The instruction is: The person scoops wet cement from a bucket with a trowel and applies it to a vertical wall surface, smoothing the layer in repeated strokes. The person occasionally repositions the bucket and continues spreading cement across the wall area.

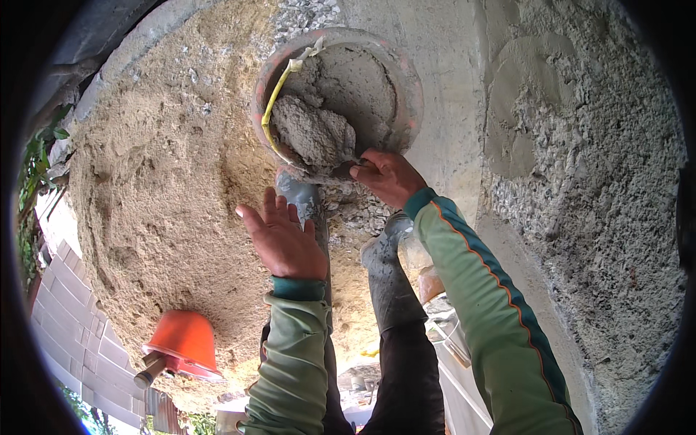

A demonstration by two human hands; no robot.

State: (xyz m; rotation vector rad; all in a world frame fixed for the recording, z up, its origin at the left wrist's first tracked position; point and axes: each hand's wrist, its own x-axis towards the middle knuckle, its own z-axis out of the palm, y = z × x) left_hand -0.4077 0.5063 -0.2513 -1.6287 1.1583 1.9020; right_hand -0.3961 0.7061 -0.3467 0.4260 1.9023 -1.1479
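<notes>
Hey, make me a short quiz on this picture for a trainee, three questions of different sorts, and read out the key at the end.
1. True or false: the left hand is open, with its fingers spread.
2. Which colour is the bucket at the lower left?
A) blue
B) orange-red
C) white
3. Short answer: which hand is at the near rim of the tub of grey mix?

Key: 1. True. 2. B. 3. The right hand.
</notes>
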